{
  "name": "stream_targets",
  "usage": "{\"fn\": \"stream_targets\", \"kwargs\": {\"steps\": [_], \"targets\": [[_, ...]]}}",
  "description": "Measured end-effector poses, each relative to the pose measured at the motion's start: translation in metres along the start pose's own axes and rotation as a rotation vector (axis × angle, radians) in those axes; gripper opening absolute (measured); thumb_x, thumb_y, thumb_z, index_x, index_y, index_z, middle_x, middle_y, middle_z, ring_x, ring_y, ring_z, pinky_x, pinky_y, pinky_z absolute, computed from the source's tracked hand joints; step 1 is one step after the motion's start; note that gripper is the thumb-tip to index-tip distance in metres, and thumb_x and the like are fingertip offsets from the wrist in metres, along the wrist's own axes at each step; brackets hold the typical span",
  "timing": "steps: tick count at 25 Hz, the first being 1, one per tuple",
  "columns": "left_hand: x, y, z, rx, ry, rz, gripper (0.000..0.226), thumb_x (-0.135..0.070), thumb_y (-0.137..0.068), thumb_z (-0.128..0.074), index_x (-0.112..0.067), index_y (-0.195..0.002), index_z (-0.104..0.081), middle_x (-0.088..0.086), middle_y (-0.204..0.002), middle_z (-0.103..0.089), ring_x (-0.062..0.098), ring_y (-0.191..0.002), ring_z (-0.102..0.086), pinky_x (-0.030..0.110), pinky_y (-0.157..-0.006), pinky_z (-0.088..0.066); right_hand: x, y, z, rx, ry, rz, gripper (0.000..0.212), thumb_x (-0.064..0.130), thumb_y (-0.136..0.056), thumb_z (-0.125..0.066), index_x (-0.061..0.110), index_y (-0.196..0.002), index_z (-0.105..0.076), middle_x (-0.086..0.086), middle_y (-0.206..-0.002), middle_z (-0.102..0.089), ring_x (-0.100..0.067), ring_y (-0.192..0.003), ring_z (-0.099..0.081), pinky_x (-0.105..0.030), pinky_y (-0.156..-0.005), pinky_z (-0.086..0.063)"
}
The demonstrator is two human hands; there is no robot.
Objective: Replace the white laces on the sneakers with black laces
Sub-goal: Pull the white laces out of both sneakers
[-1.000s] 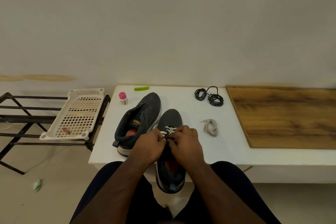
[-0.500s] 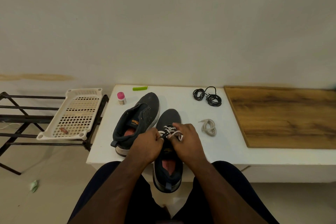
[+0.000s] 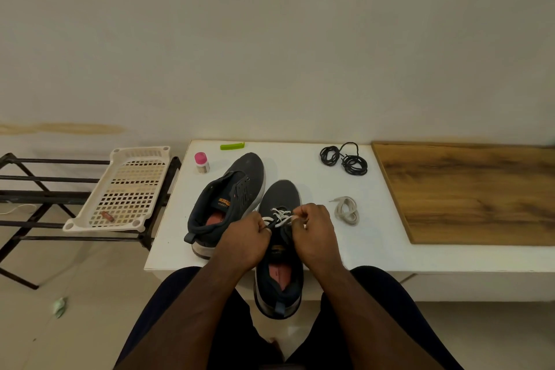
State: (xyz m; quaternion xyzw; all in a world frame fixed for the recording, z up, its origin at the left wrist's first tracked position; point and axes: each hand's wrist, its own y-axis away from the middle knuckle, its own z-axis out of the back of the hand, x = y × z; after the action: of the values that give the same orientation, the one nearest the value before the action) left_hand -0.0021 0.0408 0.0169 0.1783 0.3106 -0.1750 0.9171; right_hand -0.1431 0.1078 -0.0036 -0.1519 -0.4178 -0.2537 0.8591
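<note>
White lace on near sneaker: both hands, left, right, pinched closed on it.

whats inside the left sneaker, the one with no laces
Inside the unlaced sneaker a reddish insole shows at the heel, and an orange label sits on the tongue. Further toward the toe the upper covers the inside, so nothing there can be seen.

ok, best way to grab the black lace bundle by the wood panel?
Pinch the black lace bundle from above, across the denser right coil. It lies flat on the white table as two joined coils, with nothing upright to grip. Bare table surrounds it, so a top-down approach is probably easiest.
</note>
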Motion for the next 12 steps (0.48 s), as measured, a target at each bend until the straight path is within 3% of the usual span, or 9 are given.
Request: {"fn": "stream_targets", "kwargs": {"steps": [2, 5, 7, 9, 12], "targets": [[0.0, 0.0, 0.0, 0.003, -0.006, -0.01, 0.019, -0.027, -0.093, -0.055, -0.023, -0.077, -0.047, 0.0, -0.079, -0.061, 0.017, -0.078, -0.057, 0.032, -0.069, -0.043, -0.002, 0.0, -0.001, 0.114, 0.038, 0.057, 0.036, 0.021, -0.088, -0.061, 0.022, -0.124, -0.063, 0.007, -0.12, -0.049, -0.005, -0.107, -0.049, -0.017, -0.089, -0.04], [-0.002, 0.002, 0.0, 0.008, -0.023, -0.023, 0.013, -0.027, -0.095, -0.053, -0.02, -0.084, -0.05, 0.001, -0.082, -0.062, 0.018, -0.08, -0.057, 0.031, -0.07, -0.042, 0.0, 0.001, -0.012, 0.16, 0.229, 0.117, 0.022, 0.027, -0.088, -0.059, 0.023, -0.105, -0.073, 0.004, -0.113, -0.054, -0.012, -0.106, -0.053, -0.028, -0.088, -0.047], [-0.002, 0.002, 0.001, 0.008, -0.024, -0.025, 0.013, -0.027, -0.095, -0.053, -0.02, -0.084, -0.05, 0.001, -0.082, -0.062, 0.017, -0.081, -0.057, 0.031, -0.07, -0.042, 0.002, 0.001, -0.016, 0.147, 0.291, 0.12, 0.017, 0.024, -0.092, -0.053, 0.018, -0.09, -0.068, 0.002, -0.103, -0.052, -0.014, -0.096, -0.055, -0.027, -0.077, -0.044], [-0.002, 0.002, 0.001, 0.008, -0.019, -0.011, 0.016, -0.027, -0.094, -0.054, -0.022, -0.08, -0.048, -0.001, -0.08, -0.061, 0.016, -0.079, -0.056, 0.031, -0.069, -0.042, 0.004, 0.0, -0.015, 0.093, 0.237, 0.084, 0.015, 0.019, -0.097, -0.047, 0.014, -0.09, -0.06, 0.0, -0.101, -0.048, -0.009, -0.083, -0.05, -0.02, -0.07, -0.038], [0.0, 0.0, 0.001, 0.012, -0.009, 0.01, 0.018, -0.028, -0.094, -0.054, -0.023, -0.078, -0.047, -0.002, -0.079, -0.06, 0.017, -0.078, -0.057, 0.031, -0.069, -0.043, -0.001, -0.002, -0.007, -0.027, 0.065, -0.02, 0.011, 0.013, -0.098, -0.047, 0.015, -0.093, -0.057, -0.004, -0.104, -0.054, 0.002, -0.084, -0.045, -0.008, -0.072, -0.036]]}}
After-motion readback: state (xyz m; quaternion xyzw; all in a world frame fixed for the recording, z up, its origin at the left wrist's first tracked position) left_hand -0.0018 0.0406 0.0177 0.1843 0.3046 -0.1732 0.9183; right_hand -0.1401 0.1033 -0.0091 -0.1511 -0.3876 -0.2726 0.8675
